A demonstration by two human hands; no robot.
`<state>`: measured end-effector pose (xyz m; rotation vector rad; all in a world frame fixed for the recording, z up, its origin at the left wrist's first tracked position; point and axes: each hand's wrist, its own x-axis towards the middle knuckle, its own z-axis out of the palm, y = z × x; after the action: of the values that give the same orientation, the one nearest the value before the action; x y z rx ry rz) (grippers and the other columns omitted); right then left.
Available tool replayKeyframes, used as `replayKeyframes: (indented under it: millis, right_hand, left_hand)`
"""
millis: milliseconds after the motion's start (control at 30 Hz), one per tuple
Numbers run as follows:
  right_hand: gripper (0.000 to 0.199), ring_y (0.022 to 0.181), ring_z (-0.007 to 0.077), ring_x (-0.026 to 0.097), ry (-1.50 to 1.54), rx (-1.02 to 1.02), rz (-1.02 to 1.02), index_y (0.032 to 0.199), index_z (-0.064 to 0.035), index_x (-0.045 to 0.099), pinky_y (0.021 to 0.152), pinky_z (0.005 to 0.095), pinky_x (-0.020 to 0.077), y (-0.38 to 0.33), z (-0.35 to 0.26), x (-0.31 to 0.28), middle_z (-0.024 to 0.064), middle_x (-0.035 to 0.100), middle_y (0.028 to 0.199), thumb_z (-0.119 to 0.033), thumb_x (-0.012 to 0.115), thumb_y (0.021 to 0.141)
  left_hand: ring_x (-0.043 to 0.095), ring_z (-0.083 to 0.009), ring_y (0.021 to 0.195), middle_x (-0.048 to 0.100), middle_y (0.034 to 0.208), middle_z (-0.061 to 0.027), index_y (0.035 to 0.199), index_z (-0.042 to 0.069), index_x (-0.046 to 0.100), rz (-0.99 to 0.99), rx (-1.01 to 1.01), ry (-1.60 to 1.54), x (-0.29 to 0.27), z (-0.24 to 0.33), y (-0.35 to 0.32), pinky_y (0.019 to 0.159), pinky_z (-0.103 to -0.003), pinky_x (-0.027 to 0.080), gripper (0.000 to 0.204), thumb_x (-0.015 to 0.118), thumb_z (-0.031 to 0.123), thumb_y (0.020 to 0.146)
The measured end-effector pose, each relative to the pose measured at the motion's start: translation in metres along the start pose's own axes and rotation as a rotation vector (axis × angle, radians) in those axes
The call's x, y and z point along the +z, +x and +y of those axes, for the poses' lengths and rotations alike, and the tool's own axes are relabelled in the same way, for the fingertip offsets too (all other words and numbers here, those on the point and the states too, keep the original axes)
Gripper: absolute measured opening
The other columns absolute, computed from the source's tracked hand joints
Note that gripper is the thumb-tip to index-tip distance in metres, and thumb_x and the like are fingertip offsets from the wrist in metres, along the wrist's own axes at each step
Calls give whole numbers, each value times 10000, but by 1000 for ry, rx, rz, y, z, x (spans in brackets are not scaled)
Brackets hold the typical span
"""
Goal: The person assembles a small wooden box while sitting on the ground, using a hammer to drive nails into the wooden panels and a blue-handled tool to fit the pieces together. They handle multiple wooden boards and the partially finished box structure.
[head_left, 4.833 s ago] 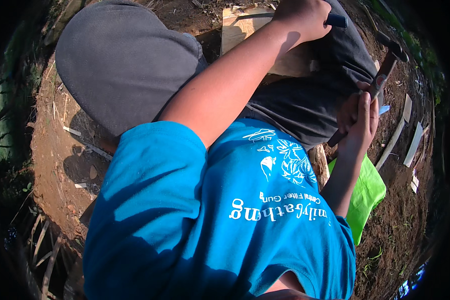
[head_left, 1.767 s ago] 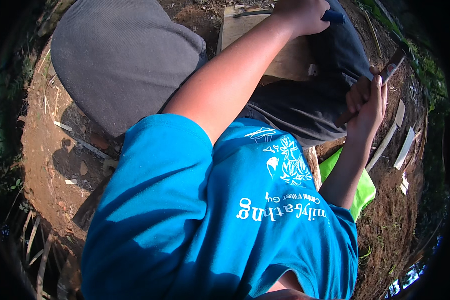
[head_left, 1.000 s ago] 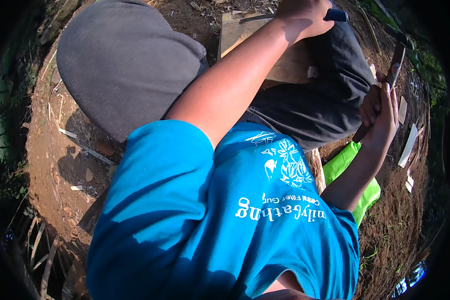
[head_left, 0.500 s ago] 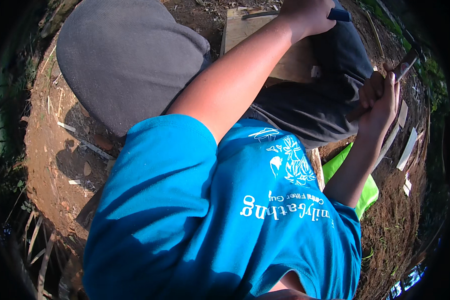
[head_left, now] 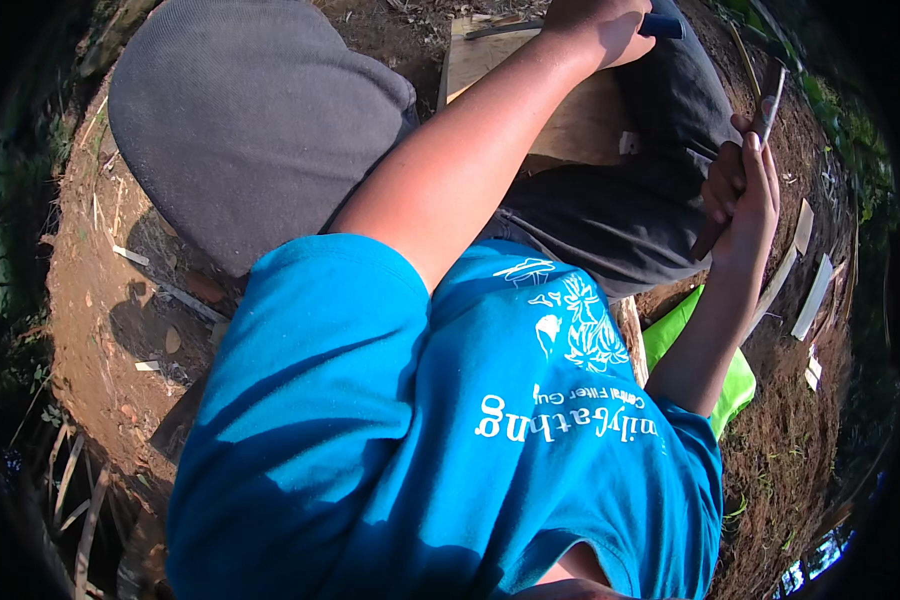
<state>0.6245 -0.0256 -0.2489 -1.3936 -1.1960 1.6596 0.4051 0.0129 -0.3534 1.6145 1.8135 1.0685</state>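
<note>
The left hand (head_left: 600,32) is closed around a dark blue cylindrical handle (head_left: 662,26), whose end sticks out to the right of the fist. On the other side of the fist, a narrow, dark, slightly curved blade (head_left: 500,30) lies across the top of a flat, pale wooden board (head_left: 485,62); the fist hides whether blade and handle join. The board lies between the person's legs in dark grey trousers (head_left: 255,130), partly covered by the left forearm.

The right hand (head_left: 745,195) is curled around a hammer with a brown wooden handle (head_left: 768,112). The hammer slants above the ground beside the right leg, its lower end showing below the fingers and its upper part rising past them; its head is too unclear to make out.

Below the right hand, a bright lime-green cloth (head_left: 733,395) lies partly behind the right forearm. Further right, thin pale wooden strips (head_left: 812,297) lie on reddish-brown soil (head_left: 780,440). The person wears a blue T-shirt (head_left: 300,400) with white print.
</note>
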Motion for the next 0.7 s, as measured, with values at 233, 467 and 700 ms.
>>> replayKeyframes:
  millis: [233,467,700]
  right_hand:
    - [274,507,22,325,-112,97,-32,1251,-33,572,415,199,282,-1,6,6,-61,361,700,-238,502,1082]
    - [261,478,18,305,-172,198,-106,1223,-33,582,407,191,280,-3,14,17,-64,341,679,-236,490,1086]
    - [292,477,12,292,64,8,30,1271,-12,582,410,199,263,-9,-5,-14,-67,348,675,-210,495,1074]
  left_hand:
    - [711,-415,796,706,801,-227,855,65,705,17,-10,11,-6,-4,-7,701,-520,564,177,710,240,830]
    - [715,-396,825,720,839,-201,884,65,707,-12,-31,4,-10,-22,-11,714,-512,567,207,732,260,817]
    - [714,-417,780,710,792,-227,856,51,707,1,46,1,-5,12,-7,688,-520,576,181,721,229,827]
